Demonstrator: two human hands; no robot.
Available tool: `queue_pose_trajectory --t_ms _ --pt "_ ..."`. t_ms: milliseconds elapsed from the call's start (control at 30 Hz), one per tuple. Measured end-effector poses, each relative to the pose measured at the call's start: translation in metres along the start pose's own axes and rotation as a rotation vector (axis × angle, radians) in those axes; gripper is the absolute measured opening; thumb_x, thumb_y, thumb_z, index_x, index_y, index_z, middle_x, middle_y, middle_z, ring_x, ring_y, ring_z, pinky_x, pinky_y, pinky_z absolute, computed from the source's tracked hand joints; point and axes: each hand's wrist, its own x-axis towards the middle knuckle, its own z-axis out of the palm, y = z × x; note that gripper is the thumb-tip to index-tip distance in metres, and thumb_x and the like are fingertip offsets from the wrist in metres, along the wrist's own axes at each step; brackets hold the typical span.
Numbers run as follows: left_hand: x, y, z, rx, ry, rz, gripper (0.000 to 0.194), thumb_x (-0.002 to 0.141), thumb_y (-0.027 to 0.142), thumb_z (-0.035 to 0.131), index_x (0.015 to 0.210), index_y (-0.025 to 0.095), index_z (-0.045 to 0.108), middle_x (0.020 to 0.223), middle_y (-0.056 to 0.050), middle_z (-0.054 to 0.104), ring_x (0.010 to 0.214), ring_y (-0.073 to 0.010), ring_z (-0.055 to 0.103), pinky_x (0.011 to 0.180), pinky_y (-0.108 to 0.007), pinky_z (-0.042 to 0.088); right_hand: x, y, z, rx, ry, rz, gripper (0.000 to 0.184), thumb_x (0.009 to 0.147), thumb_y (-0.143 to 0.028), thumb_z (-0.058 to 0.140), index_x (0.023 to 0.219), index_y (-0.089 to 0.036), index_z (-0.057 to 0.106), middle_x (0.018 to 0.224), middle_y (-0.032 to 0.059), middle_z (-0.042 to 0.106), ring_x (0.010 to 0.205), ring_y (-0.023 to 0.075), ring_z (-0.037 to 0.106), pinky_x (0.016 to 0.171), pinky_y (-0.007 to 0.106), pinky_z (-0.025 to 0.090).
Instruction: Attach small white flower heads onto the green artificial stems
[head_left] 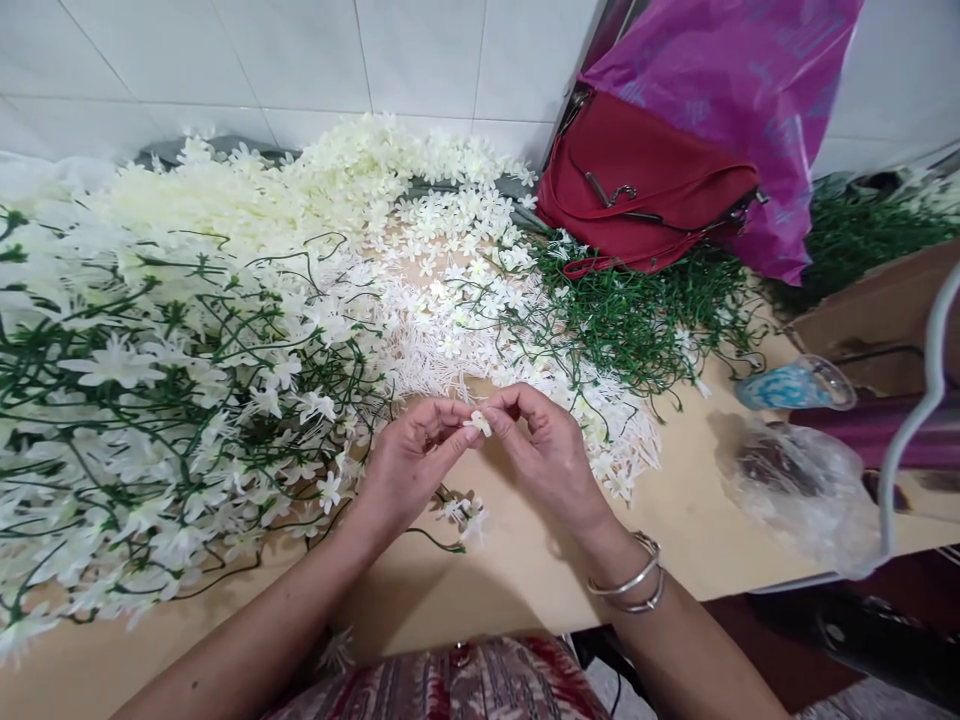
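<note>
Left hand (409, 460) and right hand (546, 458) pinch one small, cream-white, fabric-like blossom (478, 424) between their fingertips, above the tan tabletop (517, 575); uneven pulling could crease or drop it. Just nearer the body lies a loose white flower sprig with a wiry green stem (468, 514), which a lowered hand might snag. Farther left, the tangled heap of white artificial flowers on green stems (187, 400) could shift if bumped.

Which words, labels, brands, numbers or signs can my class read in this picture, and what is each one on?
None can be read with certainty.
Purple plastic bag: blue printed marks, too blurred to read.
Plastic cup: blue-and-white pattern, no legible lettering.
</note>
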Motion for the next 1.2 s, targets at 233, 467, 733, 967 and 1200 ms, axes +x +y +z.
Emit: queue_pose_trajectory --t_ms 233,467,733,967,1200 --pt "0.001 0.003 -0.001 0.025 -0.008 0.026 0.016 0.087 0.032 0.076 0.096 0.019 0.075 0.085 -0.004 0.076 0.080 -0.0157 0.070 0.077 -0.027 0.055 0.002 0.007 -0.003 0.163 -0.028 0.061 0.018 0.094 -0.034 0.071 0.082 -0.022 0.064 0.073 -0.0037 0.059 0.067 0.0132 0.051 0.063 0.029 0.045" --pt "0.002 0.016 -0.009 -0.041 0.192 -0.001 0.023 0.083 0.038 0.080 0.087 0.017 0.071 0.071 -0.001 0.071 0.068 -0.0132 0.064 0.065 -0.023 0.049 0.012 0.009 -0.031 0.013 0.263 -0.042 0.014 0.094 -0.030 0.071 0.086 -0.022 0.064 0.078 -0.0016 0.061 0.072 0.0151 0.053 0.072 0.030 0.046" --pt "0.003 0.013 -0.003 -0.069 0.184 0.010 0.025 0.083 0.038 0.081 0.083 0.018 0.065 0.070 0.003 0.066 0.066 -0.0101 0.060 0.064 -0.020 0.047 0.013 0.024 -0.013 -0.497 -0.021 -0.235 0.015 0.098 -0.015 0.061 0.104 -0.022 0.073 0.097 0.0068 0.068 0.088 0.0223 0.062 0.078 0.037 0.048" --pt "0.004 0.011 -0.002 -0.075 0.207 -0.009 0.032 0.086 0.048 0.078 0.095 0.018 0.071 0.077 0.001 0.072 0.070 -0.0138 0.071 0.070 -0.024 0.057 0.015 0.021 -0.008 -0.449 0.142 -0.196 0.014 0.096 -0.013 0.058 0.087 -0.022 0.065 0.089 0.0047 0.065 0.079 0.0206 0.060 0.073 0.035 0.048" --pt "0.003 0.018 -0.001 -0.084 0.169 -0.031 0.031 0.088 0.048 0.076 0.096 0.017 0.075 0.077 -0.002 0.077 0.073 -0.0180 0.078 0.072 -0.027 0.062 0.003 0.005 0.002 0.091 0.208 -0.122 0.005 0.091 -0.022 0.073 0.090 -0.023 0.068 0.089 0.0030 0.073 0.085 0.0191 0.068 0.080 0.035 0.056"
